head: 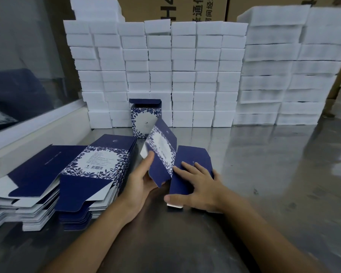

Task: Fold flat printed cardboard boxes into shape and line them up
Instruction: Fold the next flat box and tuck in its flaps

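Observation:
A partly opened navy box with a blue-and-white floral print [165, 154] is held between both hands over the metal table [264, 164]. My left hand [140, 180] grips its left side, thumb on the printed panel. Fingers spread, my right hand [197, 186] presses on the plain navy panel at the right. One folded box [145, 118] stands upright at the back, its top flap up. Two stacks of flat box blanks lie at the left: a printed one [95, 174] and a plainer one [24, 194].
A wall of stacked white foam blocks [165, 75] runs across the back of the table, with taller piles at the right [283, 75]. Brown cartons [175, 8] stand behind them. A white ledge and a window [28, 75] border the left side.

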